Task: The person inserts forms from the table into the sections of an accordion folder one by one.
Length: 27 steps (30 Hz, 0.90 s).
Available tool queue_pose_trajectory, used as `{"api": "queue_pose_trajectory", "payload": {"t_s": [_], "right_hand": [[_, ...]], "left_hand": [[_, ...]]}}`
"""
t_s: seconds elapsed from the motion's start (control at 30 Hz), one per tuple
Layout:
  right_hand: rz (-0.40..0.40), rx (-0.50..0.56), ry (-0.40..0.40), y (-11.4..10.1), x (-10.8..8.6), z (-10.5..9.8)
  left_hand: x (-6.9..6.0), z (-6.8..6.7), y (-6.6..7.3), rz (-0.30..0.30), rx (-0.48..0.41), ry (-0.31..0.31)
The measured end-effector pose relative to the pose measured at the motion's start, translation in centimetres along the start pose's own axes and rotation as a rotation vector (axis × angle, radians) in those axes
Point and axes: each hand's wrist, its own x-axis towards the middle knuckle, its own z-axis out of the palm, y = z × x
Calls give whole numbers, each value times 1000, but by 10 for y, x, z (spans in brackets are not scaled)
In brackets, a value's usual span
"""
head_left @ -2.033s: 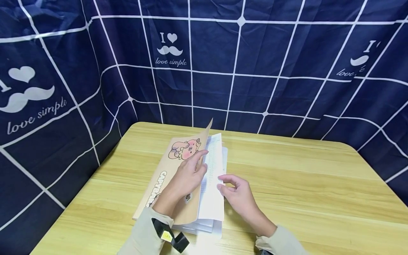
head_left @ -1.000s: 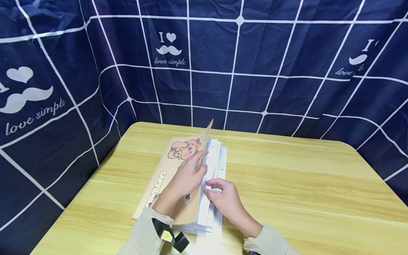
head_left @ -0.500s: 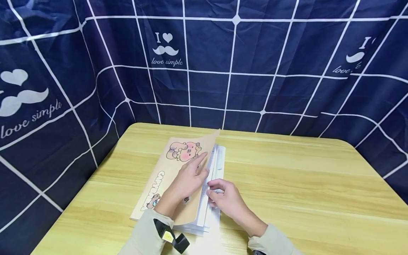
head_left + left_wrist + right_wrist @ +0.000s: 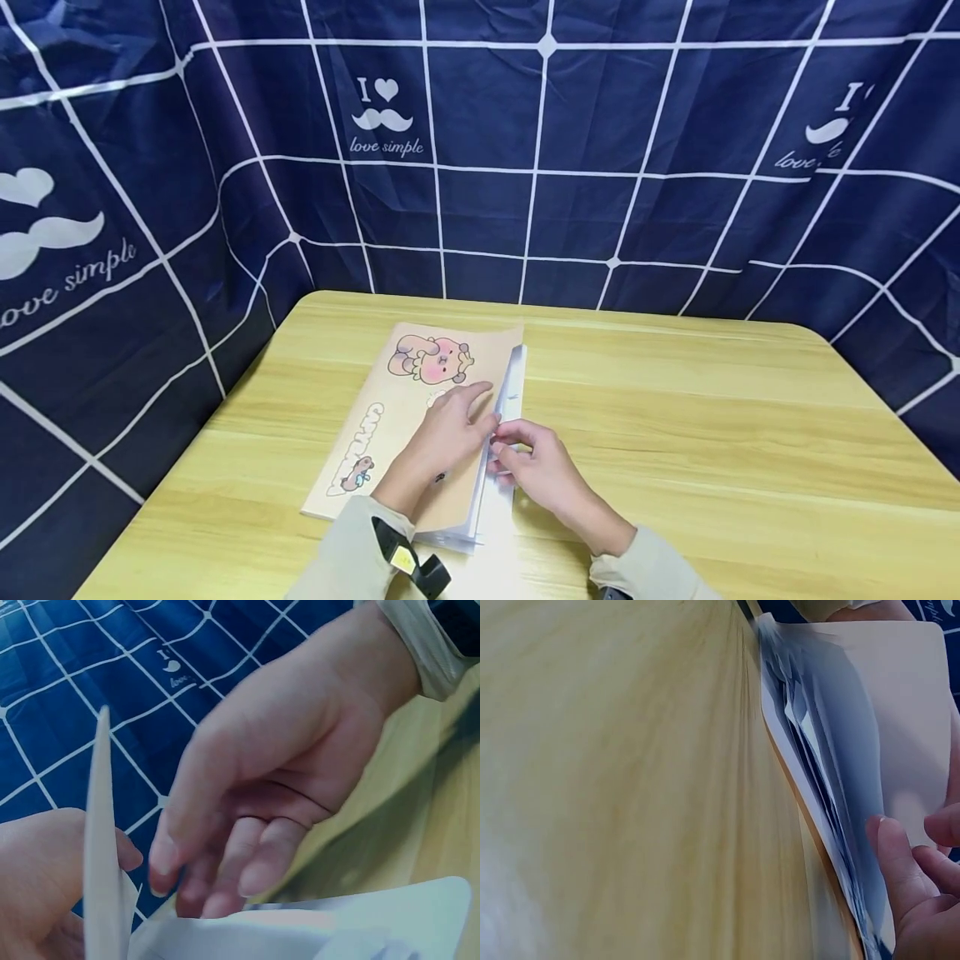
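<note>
A tan folder (image 4: pixel 405 392) with cartoon animals and lettering on its cover lies left of centre on the table, its cover partly raised along the right edge. Clear sleeves with papers (image 4: pixel 513 385) show in that gap, and bunch loosely in the right wrist view. At the cover's edge, my left hand (image 4: pixel 453 427) holds the cover, index finger stretched over it; a fingertip peeks round the edge in the left wrist view. My right hand (image 4: pixel 534 462) reaches to the opening, fingers loosely bent and fingertips touching the sleeves (image 4: pixel 855 750). Its thumb stands apart from the fingers in the left wrist view.
The wooden table (image 4: pixel 697 433) extends right of the folder. A dark blue cloth (image 4: pixel 480 208) with white grid lines hangs behind it and at the left. A black wrist mount (image 4: pixel 408 558) sits on the left sleeve.
The sleeves have been turned leftward under the cover. The cover has come down toward the right, its raised corner now lower. My right hand has moved left to the folder's edge.
</note>
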Motion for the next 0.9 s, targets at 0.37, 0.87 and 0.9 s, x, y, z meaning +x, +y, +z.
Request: {"api": "queue_pose_trajectory", "payload": {"t_s": [0.37, 0.87, 0.9], "right_hand": [[30, -35, -17, 3, -3, -6], [37, -115, -68, 6, -6, -23], [30, -127, -66, 6, -6, -23]], "left_hand": [[2, 20, 0, -36, 131, -4], [2, 38, 12, -62, 483, -34], [1, 40, 12, -60, 513, -34]]}}
